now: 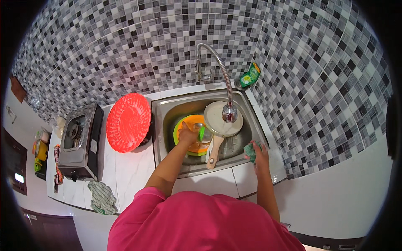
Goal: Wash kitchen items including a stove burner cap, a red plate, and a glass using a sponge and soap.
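My left hand (188, 135) reaches into the metal sink (161, 161), over a stacked orange plate (194, 120) and green plate (176, 132). Just right of its fingers is a clear cup-like piece with a bright green part (202, 133). Whether the fingers grip it or only touch the plates is hard to make out. A pale round pan (217, 119) with a wooden handle (215, 152) lies beside them, its handle pointing toward me. Held in my right hand (261, 158), above the right front sink edge, is a green sponge (250, 152).
A flexible faucet (229, 90) hangs over the pan. A green soap pouch (251, 75) stands at the back right corner. Left of the sink, a red scalloped basin (128, 122) leans on its side, near a stove (81, 142) and a checked cloth (101, 198).
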A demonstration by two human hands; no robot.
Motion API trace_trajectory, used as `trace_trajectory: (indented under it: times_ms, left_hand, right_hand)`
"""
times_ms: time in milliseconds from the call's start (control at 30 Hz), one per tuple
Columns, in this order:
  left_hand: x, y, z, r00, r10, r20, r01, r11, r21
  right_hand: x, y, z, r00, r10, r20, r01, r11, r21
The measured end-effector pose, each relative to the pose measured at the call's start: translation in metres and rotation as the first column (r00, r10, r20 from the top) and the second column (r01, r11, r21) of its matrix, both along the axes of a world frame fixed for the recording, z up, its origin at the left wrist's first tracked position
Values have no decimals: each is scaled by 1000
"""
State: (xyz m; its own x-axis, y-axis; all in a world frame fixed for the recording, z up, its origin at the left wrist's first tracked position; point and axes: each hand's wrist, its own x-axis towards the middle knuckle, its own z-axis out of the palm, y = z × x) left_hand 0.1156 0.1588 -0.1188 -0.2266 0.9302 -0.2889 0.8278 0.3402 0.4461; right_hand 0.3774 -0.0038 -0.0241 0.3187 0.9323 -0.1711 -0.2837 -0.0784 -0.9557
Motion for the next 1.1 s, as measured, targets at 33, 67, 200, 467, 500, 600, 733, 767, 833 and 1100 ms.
trace_trajectory:
  times_ms: [33, 67, 200, 467, 500, 600, 733, 767, 833, 1100]
  left_hand:
    - [-1, 3, -6, 995, -1, 102, 6, 999, -52]
    - [-9, 7, -16, 979, 15, 202, 6, 995, -102]
    - [-13, 3, -9, 921, 59, 386, -29, 996, -83]
    - [-46, -11, 4, 332, 131, 934, 19, 989, -146]
    - [-41, -15, 21, 179, 130, 975, 169, 973, -160]
    - [-37, -25, 39, 119, 295, 948, 224, 922, -316]
    - [-15, -44, 68, -12, 354, 935, 258, 904, -339]
    - [-9, -46, 72, -30, 402, 915, 244, 891, -383]
    - [3, -35, 59, -92, 446, 890, 319, 860, -398]
    - [36, -37, 71, -437, 458, 774, 445, 858, -257]
  right_hand:
    - [0, -1, -4, 1000, -15, 4, 15, 1000, -21]
    - [-5, 0, -6, 1000, -27, 7, 27, 1000, -16]
    - [-12, 10, -8, 975, 96, 199, -103, 994, 21]
    - [-25, 74, 54, 783, 460, 418, -470, 878, -86]
    - [-20, 79, 49, 731, 535, 424, -520, 839, -160]
    - [-32, 78, 47, 715, 562, 417, -562, 816, -137]
    - [-53, 65, 71, 646, 634, 426, -592, 768, -245]
    - [-60, 60, 80, 599, 667, 444, -591, 742, -317]
    - [-67, 60, 75, 596, 643, 480, -633, 745, -211]
    - [-59, 50, 67, 605, 463, 648, -650, 757, 65]
